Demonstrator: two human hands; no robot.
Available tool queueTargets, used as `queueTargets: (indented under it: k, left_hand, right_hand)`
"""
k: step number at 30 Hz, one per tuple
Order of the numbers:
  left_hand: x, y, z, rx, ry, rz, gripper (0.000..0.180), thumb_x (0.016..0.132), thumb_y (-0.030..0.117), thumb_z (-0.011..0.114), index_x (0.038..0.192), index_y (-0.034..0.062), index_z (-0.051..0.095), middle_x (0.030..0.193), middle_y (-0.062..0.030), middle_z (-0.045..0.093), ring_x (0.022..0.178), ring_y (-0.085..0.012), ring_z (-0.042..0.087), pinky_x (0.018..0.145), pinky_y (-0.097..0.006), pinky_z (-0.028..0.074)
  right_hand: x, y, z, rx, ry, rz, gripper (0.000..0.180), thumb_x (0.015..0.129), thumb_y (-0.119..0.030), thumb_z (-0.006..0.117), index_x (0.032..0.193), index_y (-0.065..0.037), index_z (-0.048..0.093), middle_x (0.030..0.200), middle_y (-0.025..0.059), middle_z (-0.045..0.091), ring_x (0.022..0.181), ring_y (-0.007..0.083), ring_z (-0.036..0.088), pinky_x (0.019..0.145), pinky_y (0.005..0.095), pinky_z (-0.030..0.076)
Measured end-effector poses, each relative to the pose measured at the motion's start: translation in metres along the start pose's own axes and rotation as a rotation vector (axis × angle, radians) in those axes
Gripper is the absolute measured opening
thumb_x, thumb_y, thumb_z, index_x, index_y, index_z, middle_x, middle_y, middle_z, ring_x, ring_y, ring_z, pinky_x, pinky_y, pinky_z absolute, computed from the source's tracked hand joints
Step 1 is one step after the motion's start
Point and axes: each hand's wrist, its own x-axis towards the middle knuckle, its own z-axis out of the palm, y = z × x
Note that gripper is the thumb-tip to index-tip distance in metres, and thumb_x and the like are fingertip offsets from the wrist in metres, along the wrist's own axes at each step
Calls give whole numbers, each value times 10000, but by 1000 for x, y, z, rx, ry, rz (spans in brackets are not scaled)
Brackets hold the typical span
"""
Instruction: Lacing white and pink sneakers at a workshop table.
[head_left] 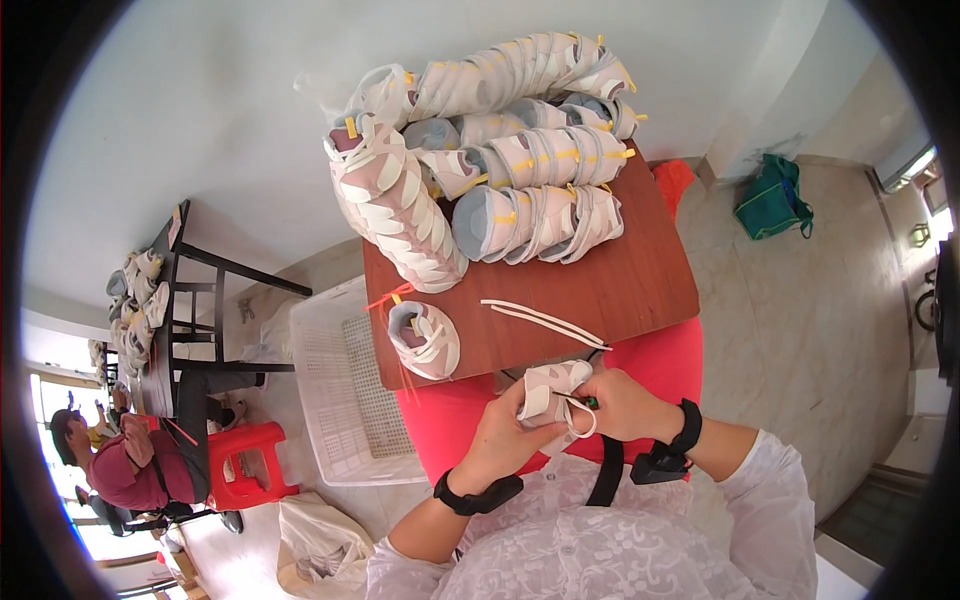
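Note:
Over my lap, my left hand (508,438) is closed round a small pale pink and white shoe upper (545,392). At its right side my right hand (630,405) pinches a small tool with a green part (591,403), mostly hidden by the fingers. A loop of white shoelace (582,425) hangs from the upper between both hands. On the brown table's near edge lies a pair of white laces (545,322). To their left stands a laced shoe upper (424,340) with a yellow pull tab, beside red string (392,297).
Rows of nested shoe uppers (545,225) cover the far half of the brown table (650,270). A white plastic crate (330,400) stands left of it. Farther left, a person (140,460) sits near a red stool (250,465). A green bag (775,200) rests at the far right.

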Motion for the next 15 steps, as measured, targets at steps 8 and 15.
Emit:
queueTargets:
  k: [8,15]
  left_hand:
    - [0,-4,-1,-71,-31,-38,492,773,25,738,1221,21,534,1109,-41,620,1012,-121,581,893,-293,477]
    - [-1,-6,-7,-196,-9,-65,492,753,-37,715,1209,20,540,1109,-37,615,999,-118,581,882,-283,480]
  right_hand:
    - [1,10,12,-115,240,-95,252,768,-220,703,901,-17,636,755,150,633,655,312,612,601,365,473]
    - [3,-6,14,-108,391,-122,179,776,-191,660,858,-33,640,817,152,644,732,340,627,626,404,475]
